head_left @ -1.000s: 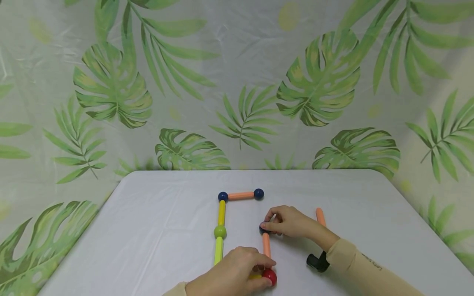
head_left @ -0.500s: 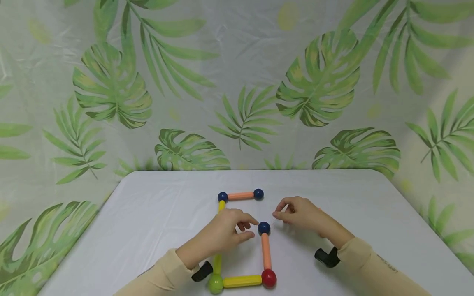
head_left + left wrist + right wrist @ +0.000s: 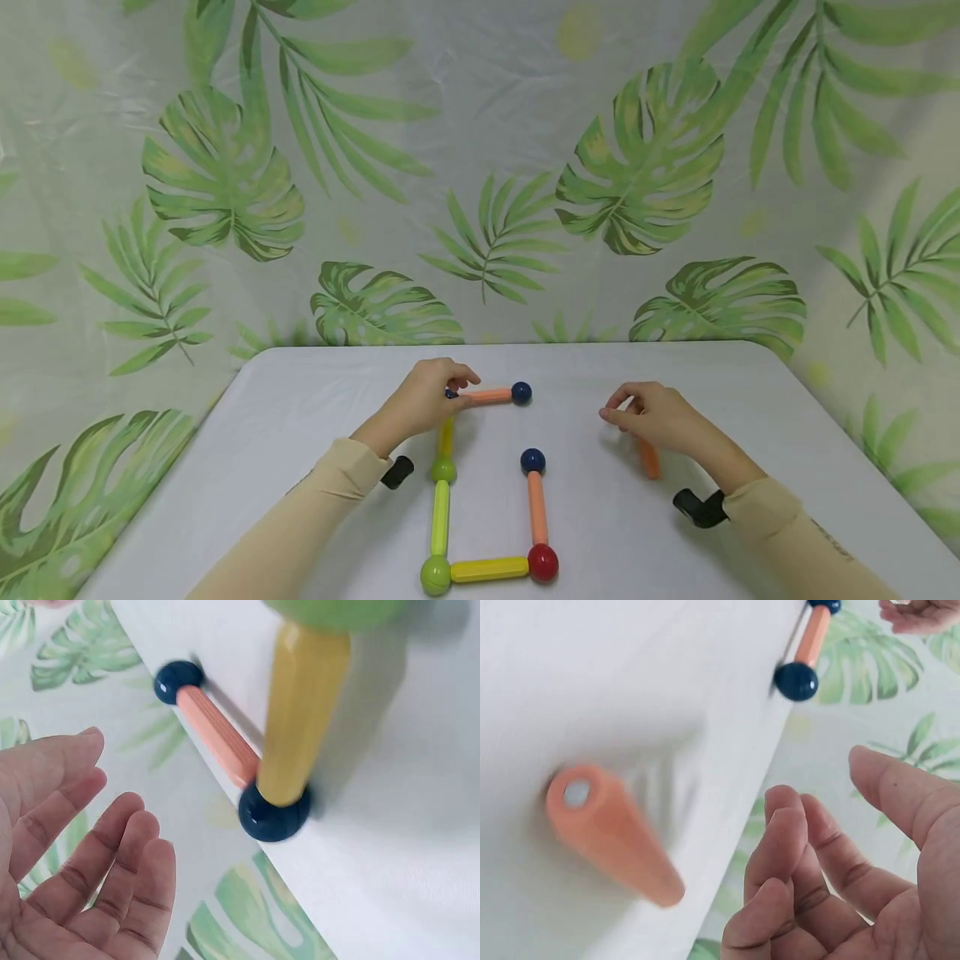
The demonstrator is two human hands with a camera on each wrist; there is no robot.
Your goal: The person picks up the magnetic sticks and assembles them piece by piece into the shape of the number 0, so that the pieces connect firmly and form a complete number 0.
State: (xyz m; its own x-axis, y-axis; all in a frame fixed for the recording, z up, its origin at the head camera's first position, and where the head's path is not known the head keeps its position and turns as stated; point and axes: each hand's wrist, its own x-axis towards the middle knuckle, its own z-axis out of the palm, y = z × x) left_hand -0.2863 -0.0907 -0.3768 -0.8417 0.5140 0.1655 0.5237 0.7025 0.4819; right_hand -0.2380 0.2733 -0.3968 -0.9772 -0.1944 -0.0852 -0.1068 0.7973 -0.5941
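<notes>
My left hand (image 3: 423,398) hovers by the upper left corner of a magnetic stick-and-ball shape, its fingers apart and holding nothing. In the head view it partly hides a navy ball (image 3: 274,813) there. From that ball an orange rod (image 3: 491,397) runs right to another navy ball (image 3: 521,393), and a yellow rod (image 3: 304,712) leads down to a green ball (image 3: 443,468). My right hand (image 3: 660,415), fingers loosely bent with nothing between them, is above a loose orange rod (image 3: 619,836). That rod's near end shows a metal tip in the right wrist view.
Below the green ball lie a lime rod (image 3: 440,517), a larger green ball (image 3: 436,575), a yellow rod (image 3: 490,570) and a red ball (image 3: 543,563). An orange rod (image 3: 537,508) rises from the red ball to a navy ball (image 3: 533,461). The white table (image 3: 300,375) meets a leaf-patterned cloth.
Both hands have let go of the right side, where the navy ball stays on its orange rod. My left hand has moved up and left; my right hand has moved right and slightly up.
</notes>
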